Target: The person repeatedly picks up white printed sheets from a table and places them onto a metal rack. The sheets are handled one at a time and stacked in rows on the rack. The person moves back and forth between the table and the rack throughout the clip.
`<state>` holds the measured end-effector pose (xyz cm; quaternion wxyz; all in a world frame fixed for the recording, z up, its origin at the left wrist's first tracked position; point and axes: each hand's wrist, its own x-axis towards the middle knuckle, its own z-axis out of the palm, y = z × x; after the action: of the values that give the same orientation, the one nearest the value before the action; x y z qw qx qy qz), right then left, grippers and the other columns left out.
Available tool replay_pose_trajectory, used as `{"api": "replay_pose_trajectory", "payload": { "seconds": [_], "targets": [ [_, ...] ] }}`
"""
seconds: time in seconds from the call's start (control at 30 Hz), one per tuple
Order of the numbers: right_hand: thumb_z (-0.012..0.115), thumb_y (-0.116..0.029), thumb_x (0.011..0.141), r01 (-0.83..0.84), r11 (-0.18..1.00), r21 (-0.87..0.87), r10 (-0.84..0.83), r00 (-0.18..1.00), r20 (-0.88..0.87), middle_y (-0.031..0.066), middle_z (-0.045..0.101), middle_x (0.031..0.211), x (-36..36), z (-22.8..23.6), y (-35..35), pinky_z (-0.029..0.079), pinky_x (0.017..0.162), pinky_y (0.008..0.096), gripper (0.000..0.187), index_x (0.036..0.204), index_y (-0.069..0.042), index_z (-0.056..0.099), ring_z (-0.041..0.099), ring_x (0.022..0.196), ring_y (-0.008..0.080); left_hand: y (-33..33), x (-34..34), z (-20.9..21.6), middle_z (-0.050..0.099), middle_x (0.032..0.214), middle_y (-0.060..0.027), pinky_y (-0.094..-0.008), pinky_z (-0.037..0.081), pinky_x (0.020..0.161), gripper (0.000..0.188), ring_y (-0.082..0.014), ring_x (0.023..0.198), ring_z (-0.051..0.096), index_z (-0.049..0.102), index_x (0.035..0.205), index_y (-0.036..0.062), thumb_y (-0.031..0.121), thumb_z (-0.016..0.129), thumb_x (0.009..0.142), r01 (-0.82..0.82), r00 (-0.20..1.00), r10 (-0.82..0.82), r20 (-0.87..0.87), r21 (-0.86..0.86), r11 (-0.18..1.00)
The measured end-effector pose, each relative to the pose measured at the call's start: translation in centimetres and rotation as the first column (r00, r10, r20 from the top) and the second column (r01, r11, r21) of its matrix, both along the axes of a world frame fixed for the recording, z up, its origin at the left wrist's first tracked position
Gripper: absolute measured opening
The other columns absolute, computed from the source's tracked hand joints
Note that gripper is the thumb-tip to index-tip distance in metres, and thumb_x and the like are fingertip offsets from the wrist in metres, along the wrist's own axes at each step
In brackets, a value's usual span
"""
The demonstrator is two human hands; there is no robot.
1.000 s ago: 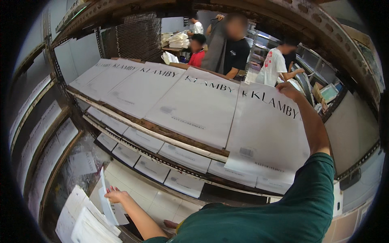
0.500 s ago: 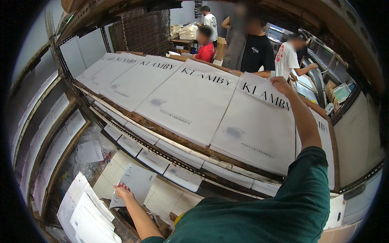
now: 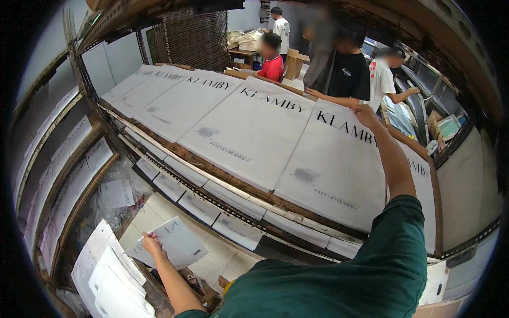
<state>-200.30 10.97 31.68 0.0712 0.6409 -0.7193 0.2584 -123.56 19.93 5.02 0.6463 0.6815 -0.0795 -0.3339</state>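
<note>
My left hand (image 3: 152, 245), low on the left, is closed on the edge of a loose translucent white sheet (image 3: 183, 246) with dark print, perhaps a flat plastic bag. That sheet hangs tilted above the tiled floor. On the long slanted shelf, my right hand (image 3: 367, 116) has its fingers closed at the top edge of a large white printed sheet (image 3: 326, 164), which lies flat. My right forearm covers part of its lettering. Beside it on the left lies another such sheet (image 3: 244, 130); a further one (image 3: 419, 185) shows to the right of my arm.
Lower tiers (image 3: 236, 229) of the rack hold more sheets. Side shelves (image 3: 79, 180) on the left carry several. A white stack (image 3: 119, 283) stands at lower left, near crumpled clear plastic (image 3: 108, 212). Beyond the rack are several people, one in a black shirt (image 3: 347, 74) close to its far edge.
My left hand has moved slightly left and up, and its sheet has turned so that more of its face shows. My right hand stays at the same sheet's top edge.
</note>
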Motion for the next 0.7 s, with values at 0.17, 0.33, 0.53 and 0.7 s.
{"api": "replay_pose_trajectory", "payload": {
  "seconds": [0.17,0.33,0.53,0.7],
  "targets": [
    [0.046,-0.003,0.070,-0.003,0.999,0.033,0.004,1.000,-0.010,0.0167,0.062,0.084,-0.5,-0.8,-0.3,0.045,0.071,0.0301,0.029,0.094,-0.002,0.062,0.060,0.079,0.0241,0.0,1.5,0.8,0.045,0.052,-0.0008,-0.0219,0.022,0.032,0.036,-0.0080,0.036,0.034,0.048,0.068,0.0070,0.036,0.040,0.087,0.118,0.986,-0.127,0.105,0.088,0.989],
    [0.043,-0.002,0.071,-0.042,0.999,-0.017,0.041,0.996,-0.081,0.0212,0.060,0.085,1.4,-0.1,0.4,0.045,0.070,0.0348,0.030,0.096,-0.005,0.061,0.058,0.079,0.0325,-0.9,3.0,1.1,0.046,0.052,-0.0016,-0.0235,0.021,0.030,0.039,-0.0090,0.035,0.035,0.047,0.066,0.0063,0.038,0.041,0.087,0.136,0.979,-0.147,0.141,0.081,0.987],
    [0.046,-0.004,0.074,-0.008,1.000,0.007,0.008,0.999,0.044,0.0186,0.060,0.088,1.9,-0.2,0.2,0.043,0.077,0.0366,0.025,0.093,-0.006,0.062,0.057,0.086,0.0316,-1.0,5.1,2.4,0.047,0.052,-0.0027,-0.0241,0.023,0.031,0.038,-0.0097,0.035,0.035,0.047,0.065,0.0075,0.038,0.042,0.087,0.219,0.927,-0.262,0.269,0.178,0.959],
    [0.057,-0.011,0.075,0.050,0.968,-0.246,-0.138,0.926,-0.352,0.0098,0.058,0.098,7.5,1.5,-2.7,0.043,0.078,0.0349,0.022,0.096,-0.011,0.061,0.054,0.093,0.0265,-0.2,6.3,4.7,0.045,0.051,-0.0013,-0.0261,0.025,0.033,0.034,-0.0103,0.039,0.039,0.044,0.058,0.0102,0.035,0.045,0.081,0.293,0.875,-0.350,0.336,0.207,0.933]
  ]
}}
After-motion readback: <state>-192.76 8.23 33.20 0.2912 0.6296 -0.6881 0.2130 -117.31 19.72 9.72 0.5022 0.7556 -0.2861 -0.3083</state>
